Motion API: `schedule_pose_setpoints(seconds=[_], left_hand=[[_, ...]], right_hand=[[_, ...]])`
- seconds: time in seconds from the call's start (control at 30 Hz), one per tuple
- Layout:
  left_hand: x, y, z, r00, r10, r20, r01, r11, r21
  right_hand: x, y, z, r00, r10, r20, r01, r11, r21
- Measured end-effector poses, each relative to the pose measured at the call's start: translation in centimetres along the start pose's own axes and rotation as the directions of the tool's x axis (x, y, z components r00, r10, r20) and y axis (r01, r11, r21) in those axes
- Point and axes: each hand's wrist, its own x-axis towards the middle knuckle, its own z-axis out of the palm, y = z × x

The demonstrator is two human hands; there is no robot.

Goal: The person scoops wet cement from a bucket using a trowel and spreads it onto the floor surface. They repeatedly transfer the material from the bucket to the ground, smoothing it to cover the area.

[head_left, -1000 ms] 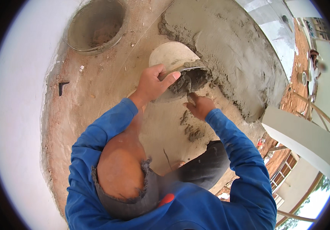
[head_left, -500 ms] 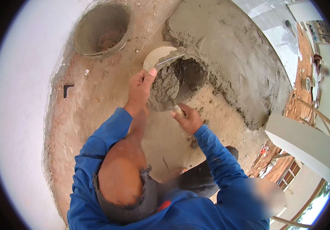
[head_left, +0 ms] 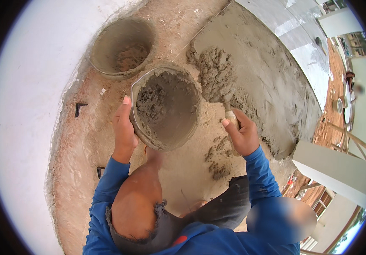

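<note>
My left hand (head_left: 124, 131) grips the left rim of a mortar bucket (head_left: 185, 112), its thumb along the edge. The bucket's mouth faces me, its inside is smeared grey, and a clump of wet mortar (head_left: 151, 100) clings at the left. To the right, my right hand (head_left: 245, 135) is closed around the pale handle of a trowel (head_left: 231, 115). Its blade cannot be made out against the mortar. A rough mortar heap (head_left: 217, 70) lies just beyond the trowel, at the edge of a spread grey mortar layer (head_left: 272, 80).
Another bucket (head_left: 104, 46), mortar-stained, stands at the far left near the white wall (head_left: 25, 110). A small black angle piece (head_left: 80, 109) lies on the floor. Mortar crumbs (head_left: 219, 170) are scattered ahead of my legs. A pale beam or column (head_left: 336, 163) stands at the right.
The bucket has moved left and turned from its tipped position. My right hand has swung right with the trowel, out of the bucket's mouth. A mortar heap now shows on the layer's edge.
</note>
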Motion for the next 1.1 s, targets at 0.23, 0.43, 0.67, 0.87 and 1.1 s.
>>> schedule_pose_setpoints(seconds=[0.23,0.43,0.67,0.87,1.1], left_hand=[[-1.1,1.0,0.5,0.998,0.049,-0.043,-0.047,0.998,0.052],[-1.1,-0.1,1.3,1.0,-0.007,-0.021,0.009,0.995,0.099],[-0.3,-0.3,4.9,0.988,-0.061,0.141,0.036,0.985,0.171],[4.0,-3.8,6.2,0.955,-0.022,0.296,-0.124,0.876,0.466],[2.5,-4.7,8.8,0.871,0.087,0.484,-0.331,0.831,0.447]], right_hand=[[9.5,0.5,3.6,0.981,-0.157,-0.117,0.034,0.727,-0.686],[12.7,-0.1,4.1,0.99,-0.041,-0.135,-0.062,0.732,-0.679],[-0.7,1.5,-3.9,0.994,0.046,-0.101,-0.066,0.978,-0.198],[-8.0,3.5,-3.3,0.933,0.298,0.204,-0.297,0.954,-0.034],[-3.2,3.5,-1.4,0.975,-0.007,0.224,0.125,0.848,-0.516]])
